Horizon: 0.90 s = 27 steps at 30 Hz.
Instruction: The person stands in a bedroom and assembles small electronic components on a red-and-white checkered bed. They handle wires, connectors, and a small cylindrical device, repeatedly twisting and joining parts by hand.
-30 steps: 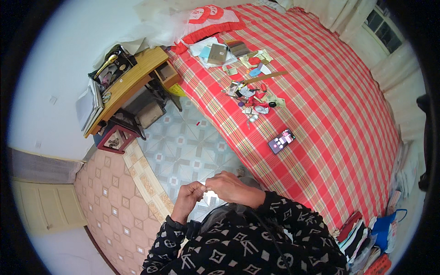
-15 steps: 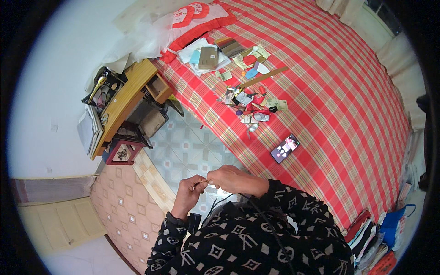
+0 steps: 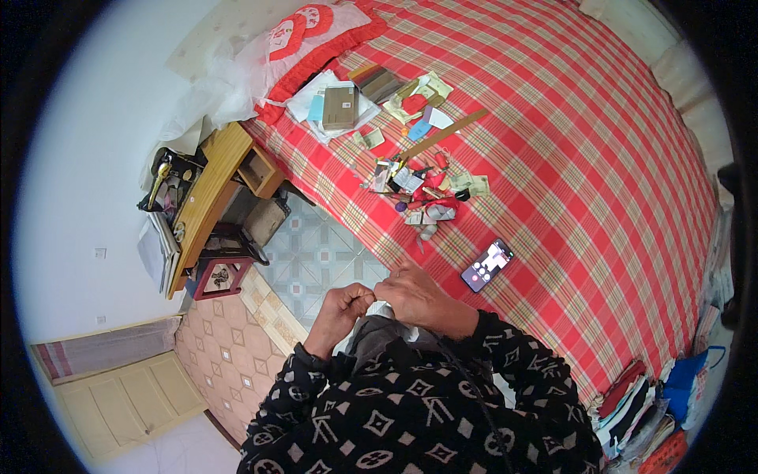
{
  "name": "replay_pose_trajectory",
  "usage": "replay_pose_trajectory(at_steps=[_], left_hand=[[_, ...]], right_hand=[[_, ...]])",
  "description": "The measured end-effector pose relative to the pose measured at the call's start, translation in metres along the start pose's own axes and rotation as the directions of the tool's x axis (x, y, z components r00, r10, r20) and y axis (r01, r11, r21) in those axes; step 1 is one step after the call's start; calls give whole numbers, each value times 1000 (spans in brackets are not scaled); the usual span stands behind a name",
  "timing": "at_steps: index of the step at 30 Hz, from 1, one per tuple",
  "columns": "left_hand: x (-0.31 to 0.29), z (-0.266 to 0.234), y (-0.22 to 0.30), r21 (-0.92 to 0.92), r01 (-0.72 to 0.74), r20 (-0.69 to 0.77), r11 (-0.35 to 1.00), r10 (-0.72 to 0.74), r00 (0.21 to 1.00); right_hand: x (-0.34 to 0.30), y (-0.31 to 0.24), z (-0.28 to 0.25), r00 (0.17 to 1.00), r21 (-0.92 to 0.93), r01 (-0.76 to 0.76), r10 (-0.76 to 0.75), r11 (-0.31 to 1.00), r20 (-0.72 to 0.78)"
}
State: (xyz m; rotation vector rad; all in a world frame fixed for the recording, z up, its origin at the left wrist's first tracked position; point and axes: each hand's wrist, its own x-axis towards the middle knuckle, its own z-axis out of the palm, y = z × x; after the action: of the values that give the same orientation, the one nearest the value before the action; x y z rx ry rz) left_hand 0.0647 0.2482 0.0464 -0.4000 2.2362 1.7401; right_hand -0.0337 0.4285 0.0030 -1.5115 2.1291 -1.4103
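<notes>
Head view, left to right: the person's left hand (image 3: 343, 314) is closed, fingertips pinched, just beside the right hand (image 3: 422, 300), whose fingers curl toward it; whether anything small sits between them I cannot tell. Beyond the right hand, on the red-and-cream plaid bed (image 3: 584, 197), lies a heap of small mixed items (image 3: 429, 193) near the bed's left edge. Rightmost, a dark, flat phone with a lit screen (image 3: 488, 265) lies nearer the right hand, its long axis slanting away rightward.
</notes>
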Motion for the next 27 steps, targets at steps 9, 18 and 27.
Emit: replay_pose_trajectory(at_steps=[9,18,27], left_hand=[[59,-7,21,322,-416,220,851,360,907],[130,-44,21,249,-721,441,647,587,679],[166,-109,38,108,-541,476,834,434,765]], right_hand=[[-12,2,-20,885,398,-444,463,803,54],[31,-10,-21,725,247,-629,671,737,-156],[93,9,1,780,-108,-589,528,801,-336]])
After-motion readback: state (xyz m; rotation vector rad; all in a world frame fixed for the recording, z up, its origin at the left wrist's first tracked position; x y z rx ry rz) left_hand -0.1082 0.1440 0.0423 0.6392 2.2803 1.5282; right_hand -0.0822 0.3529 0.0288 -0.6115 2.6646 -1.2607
